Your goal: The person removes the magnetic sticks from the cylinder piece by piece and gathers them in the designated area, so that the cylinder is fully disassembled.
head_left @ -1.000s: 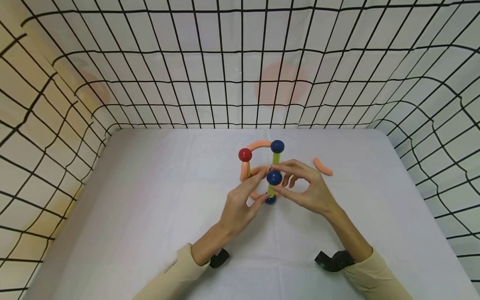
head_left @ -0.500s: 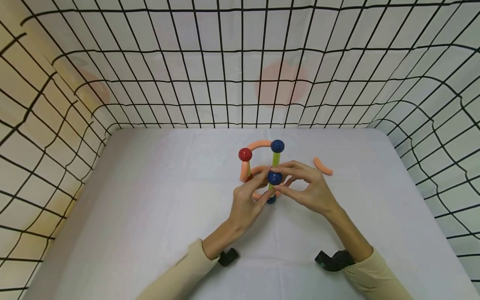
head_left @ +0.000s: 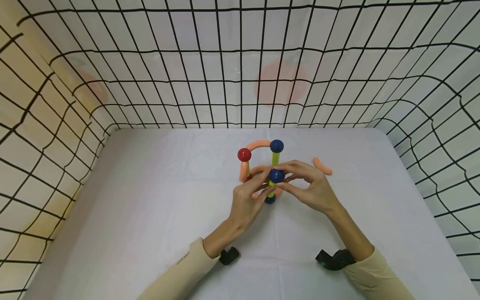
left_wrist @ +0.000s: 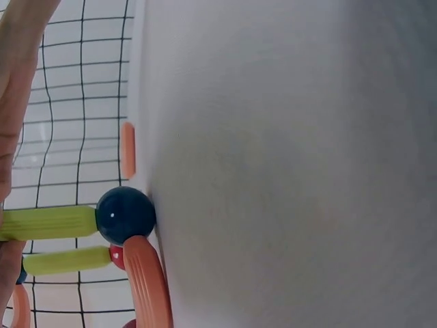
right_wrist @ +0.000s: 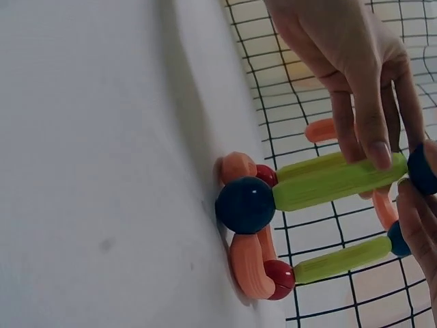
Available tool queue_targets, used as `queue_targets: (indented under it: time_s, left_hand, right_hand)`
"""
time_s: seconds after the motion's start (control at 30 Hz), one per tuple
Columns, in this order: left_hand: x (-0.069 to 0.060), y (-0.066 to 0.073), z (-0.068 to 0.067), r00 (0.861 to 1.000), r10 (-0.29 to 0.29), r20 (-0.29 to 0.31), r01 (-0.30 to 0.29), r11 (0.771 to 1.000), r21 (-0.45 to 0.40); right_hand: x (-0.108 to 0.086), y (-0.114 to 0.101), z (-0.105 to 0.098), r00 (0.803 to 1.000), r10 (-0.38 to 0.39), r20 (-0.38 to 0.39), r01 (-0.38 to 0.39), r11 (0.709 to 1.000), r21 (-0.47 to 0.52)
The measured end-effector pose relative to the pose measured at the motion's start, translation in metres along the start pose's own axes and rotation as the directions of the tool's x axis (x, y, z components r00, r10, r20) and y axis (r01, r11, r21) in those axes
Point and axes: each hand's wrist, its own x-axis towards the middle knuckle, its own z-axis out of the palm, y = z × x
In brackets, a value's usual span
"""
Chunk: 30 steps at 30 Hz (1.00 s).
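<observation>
A frame of balls and ribbed sticks stands on the table. My left hand (head_left: 243, 204) pinches an upright green stick (right_wrist: 334, 184) at its upper part. At that stick's top, my right hand (head_left: 313, 187) holds a blue ball (head_left: 276, 176) between thumb and fingers. Another blue ball (right_wrist: 246, 205) sits at the stick's foot, touching a curved orange stick (left_wrist: 147, 283). Behind the hands, a red ball (head_left: 244, 154) and a far blue ball (head_left: 276, 146) are joined by an orange arc (head_left: 258, 144). The hands partly hide the frame's lower pieces.
One loose curved orange stick (head_left: 322, 166) lies right of the frame on the white-covered table (head_left: 157, 187). Black netting (head_left: 241, 66) rises along the back and both sides. A dark wrist device (head_left: 335, 260) shows at the right sleeve.
My left hand has moved right and slightly up, nearer the ball. The blue ball in my right hand has shifted slightly right, while that hand has barely moved.
</observation>
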Motion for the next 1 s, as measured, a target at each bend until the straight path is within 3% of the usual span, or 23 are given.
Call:
queue_targets:
  time_s: [0.27, 0.4, 0.6, 0.8, 1.0]
  left_hand:
    - [0.001, -0.001, 0.001, 1.000, -0.005, 0.009, 0.005, 1.000, 0.027]
    - [0.001, -0.002, 0.001, 1.000, 0.014, 0.004, -0.015, 0.998, 0.069]
    - [0.001, -0.001, 0.000, 1.000, 0.003, 0.008, -0.003, 0.998, 0.055]
    - [0.001, -0.002, -0.001, 1.000, 0.015, 0.006, -0.015, 0.999, 0.048]
    - [0.001, -0.003, -0.001, 0.999, 0.040, 0.021, -0.041, 0.998, 0.052]
  right_hand:
    - [0.001, 0.006, -0.021, 0.993, 0.046, -0.112, -0.056, 0.995, -0.086]
    - [0.000, 0.012, -0.028, 0.974, 0.148, -0.173, -0.172, 0.976, -0.135]
    - [0.010, 0.033, -0.035, 0.886, 0.375, -0.271, -0.433, 0.879, -0.200]
    - [0.040, 0.070, -0.042, 0.804, 0.487, -0.341, -0.569, 0.797, -0.202]
    - [0.066, 0.101, -0.043, 0.695, 0.596, -0.402, -0.670, 0.740, -0.061]
